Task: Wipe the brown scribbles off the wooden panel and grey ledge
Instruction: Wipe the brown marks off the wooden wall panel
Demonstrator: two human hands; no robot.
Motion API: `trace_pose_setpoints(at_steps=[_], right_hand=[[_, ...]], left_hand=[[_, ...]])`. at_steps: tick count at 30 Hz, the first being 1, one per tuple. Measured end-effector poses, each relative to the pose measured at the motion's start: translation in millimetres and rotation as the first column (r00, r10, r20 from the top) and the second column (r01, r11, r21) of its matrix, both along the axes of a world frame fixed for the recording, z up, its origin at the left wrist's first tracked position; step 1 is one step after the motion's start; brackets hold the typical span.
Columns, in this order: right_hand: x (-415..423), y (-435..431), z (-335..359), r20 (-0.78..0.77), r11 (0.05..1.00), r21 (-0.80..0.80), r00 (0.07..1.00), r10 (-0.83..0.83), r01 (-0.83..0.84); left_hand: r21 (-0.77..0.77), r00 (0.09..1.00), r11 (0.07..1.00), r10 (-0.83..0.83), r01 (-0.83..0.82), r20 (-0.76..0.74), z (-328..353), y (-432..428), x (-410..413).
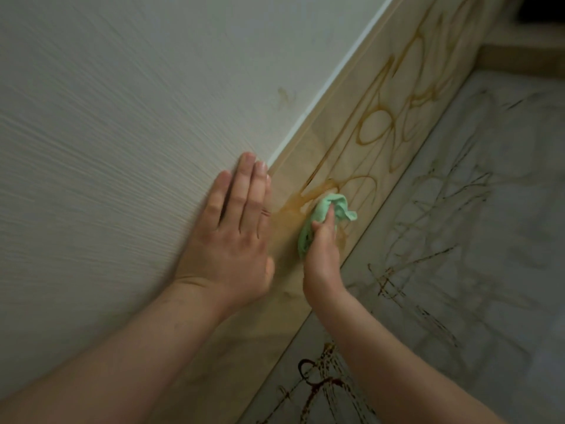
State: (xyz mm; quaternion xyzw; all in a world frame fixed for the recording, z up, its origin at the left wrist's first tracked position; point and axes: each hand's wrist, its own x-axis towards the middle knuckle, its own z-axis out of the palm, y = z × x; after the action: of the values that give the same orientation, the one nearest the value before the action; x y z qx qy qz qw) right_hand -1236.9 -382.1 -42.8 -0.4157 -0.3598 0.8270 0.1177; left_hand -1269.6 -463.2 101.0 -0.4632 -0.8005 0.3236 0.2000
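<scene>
A light wooden panel [345, 139] runs diagonally from lower left to upper right, covered in looping brown scribbles [374, 130]. Below it lies a grey marbled ledge [495, 240] with darker brown scribbles [394, 283]. My right hand [321, 252] grips a bunched green cloth [324, 209] and presses it on the panel beside a smeared brown patch. My left hand [235, 234] lies flat, fingers straight, on the white textured wall [122, 117] just above the panel's edge.
A white trim strip [324, 87] separates the wall from the panel. A faint brown mark [284, 94] sits on the wall. A wooden edge and dark opening [532, 13] lie at the top right corner.
</scene>
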Motion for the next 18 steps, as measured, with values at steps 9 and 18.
trace_pose_setpoints(at_steps=[9, 18], right_hand=[[5, 12, 31, -0.241, 0.753, 0.658, 0.944, 0.225, -0.011], [-5, 53, -32, 0.146, 0.985, 0.004, 0.975, 0.167, -0.17]], left_hand=[[0.039, 0.996, 0.998, -0.057, 0.059, -0.061, -3, 1, -1], [0.055, 0.997, 0.996, -0.068, 0.069, -0.035, -5, -2, -1]])
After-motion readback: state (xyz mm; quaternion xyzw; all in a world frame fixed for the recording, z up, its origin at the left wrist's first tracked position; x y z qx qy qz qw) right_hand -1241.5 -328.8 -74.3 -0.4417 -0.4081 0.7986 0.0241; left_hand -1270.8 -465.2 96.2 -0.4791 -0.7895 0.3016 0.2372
